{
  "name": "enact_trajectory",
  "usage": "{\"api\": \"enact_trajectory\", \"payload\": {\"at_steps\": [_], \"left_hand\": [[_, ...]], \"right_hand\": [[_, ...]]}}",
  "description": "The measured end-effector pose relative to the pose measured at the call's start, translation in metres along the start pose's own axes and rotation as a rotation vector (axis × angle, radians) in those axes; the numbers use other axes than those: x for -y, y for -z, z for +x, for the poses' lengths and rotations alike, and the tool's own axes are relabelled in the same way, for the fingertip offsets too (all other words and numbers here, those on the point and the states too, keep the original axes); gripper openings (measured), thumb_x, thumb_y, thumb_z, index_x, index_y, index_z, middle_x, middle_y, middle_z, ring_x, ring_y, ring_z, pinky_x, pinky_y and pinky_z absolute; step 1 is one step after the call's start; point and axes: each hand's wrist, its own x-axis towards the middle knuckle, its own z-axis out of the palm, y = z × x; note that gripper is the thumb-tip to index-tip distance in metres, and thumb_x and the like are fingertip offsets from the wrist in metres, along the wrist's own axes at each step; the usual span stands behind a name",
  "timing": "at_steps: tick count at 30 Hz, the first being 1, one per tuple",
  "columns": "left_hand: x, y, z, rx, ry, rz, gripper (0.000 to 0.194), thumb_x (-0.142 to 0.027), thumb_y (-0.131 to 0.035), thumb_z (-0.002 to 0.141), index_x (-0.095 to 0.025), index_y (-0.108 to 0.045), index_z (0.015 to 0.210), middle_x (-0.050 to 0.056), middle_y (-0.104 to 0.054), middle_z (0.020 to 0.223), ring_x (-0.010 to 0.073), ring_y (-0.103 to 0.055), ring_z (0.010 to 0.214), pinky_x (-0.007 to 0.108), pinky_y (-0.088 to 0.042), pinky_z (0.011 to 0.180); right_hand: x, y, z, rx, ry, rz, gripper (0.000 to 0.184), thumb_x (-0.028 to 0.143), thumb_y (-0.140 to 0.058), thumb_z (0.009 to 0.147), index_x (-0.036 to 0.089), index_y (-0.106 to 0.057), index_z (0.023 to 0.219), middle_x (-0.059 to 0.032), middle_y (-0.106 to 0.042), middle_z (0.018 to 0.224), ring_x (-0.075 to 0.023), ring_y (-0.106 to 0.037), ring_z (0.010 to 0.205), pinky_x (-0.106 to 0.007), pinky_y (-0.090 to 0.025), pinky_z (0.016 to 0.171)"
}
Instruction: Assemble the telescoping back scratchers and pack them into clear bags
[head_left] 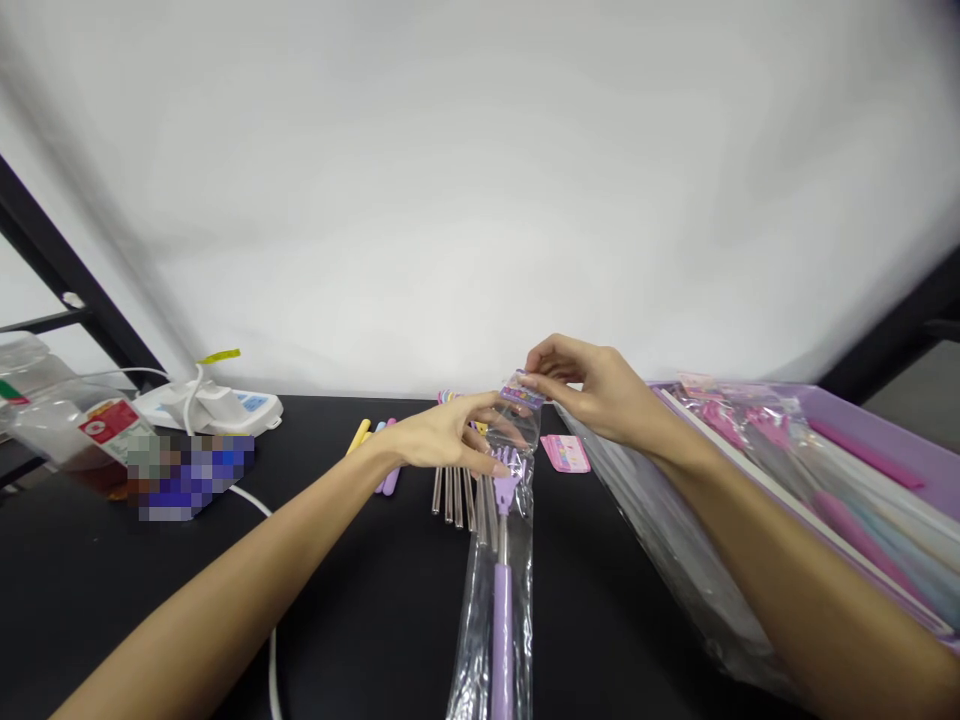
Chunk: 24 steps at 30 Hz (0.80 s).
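Black desk (pixel 150 620) on my feed: purple back scratcher (pixel 502 640) in clear bag (pixel 469 640), long axis near-far. Right hand (pixel 592 390) pinches far-end tag (pixel 521 390); left hand (pixel 442 435) nearer scratcher head, fingers spread.

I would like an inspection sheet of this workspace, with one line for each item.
Surface: black tabletop.
Job's things: clear bag holding a purple back scratcher, with header card.
Clutter: metal rods, coloured handles, pink card, purple tray of bagged items, pixelated package.
Hands: right hand pinches the header card; left hand is at the bag.
Cables: white cable near white power strip.
Surroundings: white backdrop, black frame.
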Motion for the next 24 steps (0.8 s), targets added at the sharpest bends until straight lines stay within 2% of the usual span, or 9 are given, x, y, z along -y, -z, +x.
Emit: {"api": "enact_trajectory", "payload": {"at_steps": [9, 20, 24], "left_hand": [[-0.0001, -0.0004, -0.0003, -0.003, -0.01, 0.009, 0.071, -0.031, -0.079, 0.076, -0.027, -0.047, 0.139, 0.013, -0.063, 0.125, 0.0104, -0.061, 0.069, 0.038, -0.052, 0.077], [-0.0039, -0.0011, -0.0006, -0.002, 0.002, 0.018, 0.068, -0.031, -0.078, 0.077, -0.028, -0.049, 0.138, 0.013, -0.062, 0.126, 0.01, -0.061, 0.068, 0.035, -0.05, 0.074], [-0.002, -0.0012, -0.0003, -0.005, -0.006, 0.025, 0.069, -0.029, -0.077, 0.078, -0.028, -0.048, 0.14, 0.012, -0.063, 0.124, 0.0087, -0.059, 0.064, 0.033, -0.05, 0.071]], "right_hand": [[-0.0007, 0.0002, 0.0004, 0.012, -0.023, 0.044, 0.023, 0.043, -0.067, 0.086, 0.02, -0.062, 0.087, -0.0025, -0.067, 0.081, -0.0166, -0.063, 0.074, -0.034, -0.052, 0.071], [0.0061, 0.0025, 0.0003, 0.016, -0.03, -0.044, 0.018, 0.04, -0.063, 0.088, 0.022, -0.059, 0.087, -0.0022, -0.068, 0.074, -0.0183, -0.063, 0.071, -0.036, -0.05, 0.071], [0.0059, 0.0011, 0.0003, 0.028, -0.019, -0.024, 0.021, 0.041, -0.066, 0.086, 0.021, -0.062, 0.083, -0.0031, -0.068, 0.079, -0.0177, -0.064, 0.073, -0.035, -0.051, 0.072]]}}
